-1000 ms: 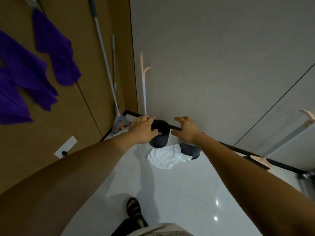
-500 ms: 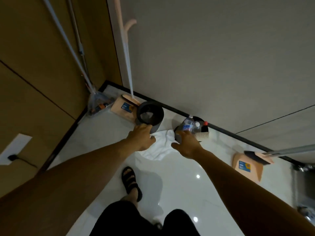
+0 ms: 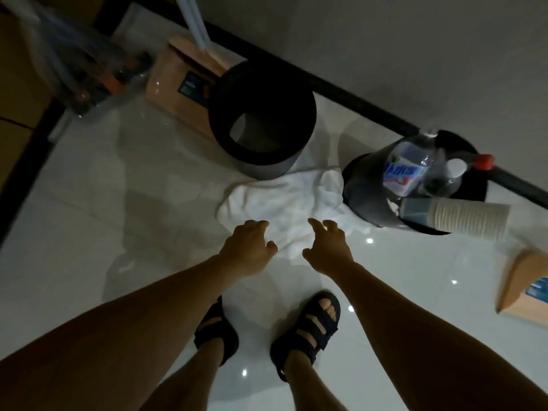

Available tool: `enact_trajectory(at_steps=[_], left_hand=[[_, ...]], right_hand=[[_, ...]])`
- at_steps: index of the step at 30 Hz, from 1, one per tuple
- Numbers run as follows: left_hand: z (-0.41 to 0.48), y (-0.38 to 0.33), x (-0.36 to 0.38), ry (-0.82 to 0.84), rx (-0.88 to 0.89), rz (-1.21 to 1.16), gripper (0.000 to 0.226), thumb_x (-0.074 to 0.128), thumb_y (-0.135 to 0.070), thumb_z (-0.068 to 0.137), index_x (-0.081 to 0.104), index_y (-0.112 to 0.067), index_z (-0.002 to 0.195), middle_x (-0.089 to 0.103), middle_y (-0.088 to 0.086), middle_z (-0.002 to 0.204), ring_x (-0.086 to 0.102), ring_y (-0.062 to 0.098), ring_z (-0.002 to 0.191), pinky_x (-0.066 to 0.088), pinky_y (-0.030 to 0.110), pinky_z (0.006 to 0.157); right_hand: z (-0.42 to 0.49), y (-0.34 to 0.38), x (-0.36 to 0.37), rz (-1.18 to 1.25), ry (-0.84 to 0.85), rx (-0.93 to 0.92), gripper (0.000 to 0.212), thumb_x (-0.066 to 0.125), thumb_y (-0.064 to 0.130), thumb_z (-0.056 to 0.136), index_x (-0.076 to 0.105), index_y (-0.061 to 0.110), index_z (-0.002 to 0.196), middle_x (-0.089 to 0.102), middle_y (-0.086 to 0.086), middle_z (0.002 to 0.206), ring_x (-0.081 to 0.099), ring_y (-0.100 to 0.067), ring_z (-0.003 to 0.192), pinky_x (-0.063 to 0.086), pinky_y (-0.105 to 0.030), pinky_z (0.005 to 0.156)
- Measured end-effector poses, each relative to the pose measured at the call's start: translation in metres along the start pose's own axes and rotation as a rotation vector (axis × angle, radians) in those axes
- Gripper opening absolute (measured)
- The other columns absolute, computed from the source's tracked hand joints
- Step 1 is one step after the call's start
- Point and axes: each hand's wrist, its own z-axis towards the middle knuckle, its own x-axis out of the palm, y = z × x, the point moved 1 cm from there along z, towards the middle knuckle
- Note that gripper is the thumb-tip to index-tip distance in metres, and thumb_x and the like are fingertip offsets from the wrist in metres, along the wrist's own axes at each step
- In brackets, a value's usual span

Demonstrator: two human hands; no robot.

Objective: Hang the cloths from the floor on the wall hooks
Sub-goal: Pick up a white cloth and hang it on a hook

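Both hands, left (image 3: pixel 247 250) and right (image 3: pixel 327 250), have dropped lower, closer to the cloth (image 3: pixel 281 203). Fingers apart, loosely curled, holding nothing. Cloth on floor (image 3: pixel 118 232), unlifted; hanging remains.

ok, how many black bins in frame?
2. One bin stands beyond the white cloth, by the wall; a second bin, holding bottles and paper cups, is at the cloth's right edge. None looks hidden.

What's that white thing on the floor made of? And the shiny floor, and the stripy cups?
The white cloth looks like soft matte fabric: it lies crumpled in folds. The floor looks like glossy polished tile, mirroring light spots. The cups seem ribbed matte paper, possibly plastic.
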Motion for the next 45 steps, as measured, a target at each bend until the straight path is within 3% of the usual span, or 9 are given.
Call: enact_trajectory(at_steps=[7, 10, 12, 15, 21, 29, 31, 38, 45], left_hand=[[0.096, 0.043, 0.084, -0.025, -0.004, -0.052, 0.058, 0.046, -0.036, 0.096, 0.029, -0.014, 0.147, 0.029, 0.009, 0.151, 0.031, 0.027, 0.136, 0.035, 0.043, 0.108], [0.106, 0.053, 0.097, -0.054, 0.020, -0.069, 0.059, 0.047, -0.035, 0.096, 0.028, -0.013, 0.147, 0.030, 0.009, 0.151, 0.031, 0.027, 0.136, 0.034, 0.042, 0.109], [0.103, 0.054, 0.098, -0.066, 0.033, -0.069, 0.059, 0.047, -0.035, 0.096, 0.028, -0.013, 0.147, 0.030, 0.009, 0.150, 0.032, 0.028, 0.136, 0.035, 0.042, 0.108], [0.085, 0.049, 0.081, -0.084, 0.043, -0.078, 0.060, 0.052, -0.035, 0.093, 0.030, -0.014, 0.145, 0.033, 0.009, 0.146, 0.037, 0.029, 0.131, 0.040, 0.043, 0.103], [0.010, 0.018, 0.003, -0.044, 0.146, -0.216, 0.099, 0.078, -0.043, 0.071, 0.019, -0.026, 0.149, 0.034, 0.003, 0.147, 0.040, 0.022, 0.129, 0.044, 0.043, 0.100], [-0.133, -0.003, -0.156, -0.141, 0.215, -0.031, 0.042, 0.059, -0.032, 0.089, 0.047, -0.025, 0.128, 0.061, 0.004, 0.117, 0.059, 0.026, 0.102, 0.051, 0.041, 0.086], [-0.179, -0.005, -0.185, -0.139, 0.265, 0.041, 0.045, 0.054, -0.038, 0.089, 0.050, -0.024, 0.132, 0.058, 0.007, 0.119, 0.058, 0.028, 0.104, 0.049, 0.039, 0.088], [-0.334, -0.008, -0.252, -0.346, 0.198, -0.062, 0.056, 0.059, -0.028, 0.091, 0.040, -0.025, 0.143, 0.042, 0.010, 0.129, 0.047, 0.028, 0.116, 0.045, 0.041, 0.095], [-0.482, 0.002, -0.281, -0.662, 0.091, -0.280, 0.053, 0.052, -0.013, 0.096, 0.036, -0.015, 0.146, 0.047, 0.016, 0.140, 0.051, 0.028, 0.119, 0.038, 0.024, 0.100]], right_hand=[[0.124, -0.052, 0.087, -0.552, -0.049, -0.142, 0.105, 0.068, 0.012, 0.080, -0.006, 0.034, 0.151, -0.037, -0.006, 0.152, -0.031, -0.035, 0.141, 0.021, -0.061, 0.111], [0.146, -0.059, 0.098, -0.481, -0.166, -0.216, 0.078, 0.060, 0.011, 0.084, 0.019, 0.034, 0.147, -0.003, -0.007, 0.157, -0.005, -0.036, 0.146, 0.033, -0.060, 0.104], [0.146, -0.055, 0.095, -0.259, -0.243, -0.221, 0.054, 0.058, 0.009, 0.081, 0.045, 0.023, 0.132, 0.036, -0.010, 0.138, 0.030, -0.037, 0.130, 0.049, -0.053, 0.087], [0.122, -0.034, 0.078, -0.021, -0.285, -0.233, 0.037, 0.060, 0.017, 0.079, 0.053, 0.015, 0.115, 0.054, -0.011, 0.110, 0.052, -0.035, 0.103, 0.051, -0.044, 0.078], [0.010, 0.028, 0.016, 0.428, -0.185, -0.226, 0.048, 0.062, 0.052, 0.063, 0.047, 0.029, 0.102, 0.056, 0.010, 0.086, 0.055, -0.016, 0.077, 0.042, -0.026, 0.066], [-0.144, 0.108, -0.113, 0.548, 0.203, -0.300, 0.045, 0.068, 0.050, 0.083, 0.047, 0.030, 0.117, 0.055, 0.008, 0.110, 0.055, -0.014, 0.098, 0.045, -0.027, 0.082], [-0.180, 0.128, -0.143, 0.574, 0.185, -0.273, 0.036, 0.060, 0.052, 0.088, 0.054, 0.027, 0.114, 0.059, 0.004, 0.109, 0.058, -0.021, 0.101, 0.048, -0.035, 0.089], [-0.301, 0.213, -0.211, 0.423, -0.055, -0.429, 0.027, 0.052, 0.047, 0.094, 0.052, 0.031, 0.073, 0.055, 0.013, 0.071, 0.054, -0.002, 0.067, 0.037, -0.015, 0.059], [-0.409, 0.267, -0.254, 0.644, -0.099, -0.588, 0.021, 0.054, 0.038, 0.096, 0.060, 0.018, 0.092, 0.060, 0.007, 0.075, 0.056, -0.007, 0.066, 0.045, -0.016, 0.057]])
